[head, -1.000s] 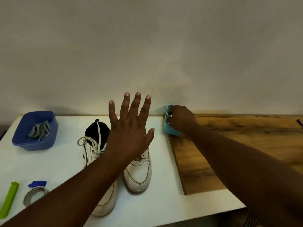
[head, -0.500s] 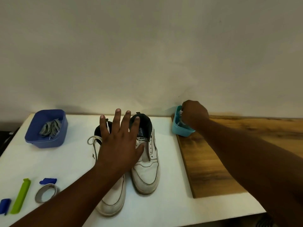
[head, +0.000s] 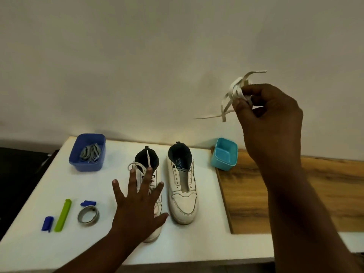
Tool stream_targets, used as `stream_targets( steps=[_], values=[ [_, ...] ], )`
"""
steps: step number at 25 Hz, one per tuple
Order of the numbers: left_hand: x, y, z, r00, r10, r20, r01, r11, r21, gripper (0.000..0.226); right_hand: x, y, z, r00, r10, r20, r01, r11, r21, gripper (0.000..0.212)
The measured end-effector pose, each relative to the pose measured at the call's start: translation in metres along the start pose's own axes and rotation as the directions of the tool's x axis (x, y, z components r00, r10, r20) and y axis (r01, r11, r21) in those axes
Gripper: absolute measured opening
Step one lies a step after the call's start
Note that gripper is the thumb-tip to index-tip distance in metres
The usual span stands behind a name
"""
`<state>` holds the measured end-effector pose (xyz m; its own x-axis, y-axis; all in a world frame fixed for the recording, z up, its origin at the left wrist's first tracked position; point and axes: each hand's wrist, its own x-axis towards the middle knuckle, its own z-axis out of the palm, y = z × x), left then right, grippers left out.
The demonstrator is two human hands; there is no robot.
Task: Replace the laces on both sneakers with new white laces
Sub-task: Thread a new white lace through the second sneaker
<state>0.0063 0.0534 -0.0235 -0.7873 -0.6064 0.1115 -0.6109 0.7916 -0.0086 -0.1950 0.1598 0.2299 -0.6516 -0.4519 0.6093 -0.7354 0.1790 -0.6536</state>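
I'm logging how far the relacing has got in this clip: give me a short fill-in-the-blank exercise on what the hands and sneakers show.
1. The right hand holds a bundled white lace up in the ____.
2. The sneaker on the right has ____ eyelets, with no lace through them.
3. The left hand, fingers spread, is over the sneaker that is ____.
4. The grey laces lie in the ____ blue tub.

Missing words: air; empty; laced; dark

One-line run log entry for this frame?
right hand: holds white lace bundle aloft | left hand: open over laced sneaker | unlaced sneaker: eyelets bare | teal tub: empty
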Motion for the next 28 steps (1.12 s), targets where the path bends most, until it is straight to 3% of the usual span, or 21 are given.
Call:
stream_targets(
  steps=[6,9,10,11,12,13,14,15,17,18,21,24,25,26,28],
  values=[
    [0.015,-0.022,0.002,0.986,-0.014,0.169,0.033,0.994,-0.109,0.091,-0.025,-0.041,0.005,0.990,-0.009,0.140,-0.005,0.995,0.097,0.026],
    [0.023,-0.026,-0.015,0.997,-0.019,0.077,0.039,0.965,-0.258,0.097,-0.029,-0.051,0.005,0.973,-0.045,0.228,0.018,0.993,0.118,0.017],
    [0.024,-0.022,-0.030,0.999,-0.033,-0.004,0.028,0.908,-0.419,0.097,-0.030,-0.053,0.006,0.966,-0.051,0.253,0.021,0.992,0.122,0.015],
    [0.026,-0.015,-0.052,0.992,-0.085,-0.088,0.010,0.774,-0.633,0.094,-0.029,-0.054,0.006,0.958,-0.053,0.280,0.019,0.992,0.125,0.016],
    [0.029,-0.007,-0.081,0.987,-0.121,-0.106,-0.019,0.568,-0.823,0.089,-0.030,-0.055,0.008,0.950,-0.050,0.309,0.011,0.992,0.126,0.017],
    [0.033,0.000,-0.108,0.979,-0.162,-0.124,-0.058,0.364,-0.929,0.082,-0.031,-0.055,0.010,0.940,-0.040,0.339,-0.005,0.991,0.132,0.019],
    [0.036,0.007,-0.134,0.970,-0.185,-0.160,-0.107,0.267,-0.958,0.070,-0.032,-0.055,0.012,0.929,-0.027,0.369,-0.031,0.988,0.150,0.019],
    [0.039,0.011,-0.152,0.959,-0.193,-0.207,-0.156,0.246,-0.956,0.054,-0.033,-0.055,0.015,0.919,-0.011,0.393,-0.062,0.983,0.173,0.018],
    [0.040,0.014,-0.174,0.952,-0.194,-0.238,-0.192,0.227,-0.955,0.024,-0.034,-0.054,0.018,0.918,0.024,0.397,-0.092,0.984,0.152,0.017],
    [0.039,0.012,-0.177,0.953,-0.197,-0.230,-0.184,0.226,-0.957,0.020,-0.033,-0.051,0.019,0.927,0.037,0.374,-0.076,0.993,0.090,0.020],
    [0.038,-0.003,-0.166,0.949,-0.272,-0.161,-0.046,0.386,-0.921,0.017,-0.020,-0.042,0.017,0.970,-0.077,0.229,0.123,0.974,-0.193,0.027],
    [0.044,-0.015,-0.154,0.924,-0.301,0.235,0.336,0.351,-0.874,0.031,-0.001,-0.049,0.014,0.983,-0.105,0.150,0.130,0.977,-0.168,0.029],
    [0.047,-0.015,-0.154,0.911,-0.284,0.298,0.394,0.394,-0.831,0.050,0.006,-0.052,0.013,0.986,-0.095,0.140,0.113,0.986,-0.123,0.030],
    [0.047,-0.013,-0.155,0.923,-0.274,0.272,0.372,0.445,-0.815,0.071,0.011,-0.058,0.011,0.986,-0.095,0.139,0.106,0.992,-0.071,0.030],
    [0.046,-0.002,-0.170,0.970,-0.241,-0.019,0.098,0.462,-0.882,0.081,0.020,-0.068,0.009,0.979,-0.083,0.185,0.060,0.990,0.127,0.030]
  ],
)
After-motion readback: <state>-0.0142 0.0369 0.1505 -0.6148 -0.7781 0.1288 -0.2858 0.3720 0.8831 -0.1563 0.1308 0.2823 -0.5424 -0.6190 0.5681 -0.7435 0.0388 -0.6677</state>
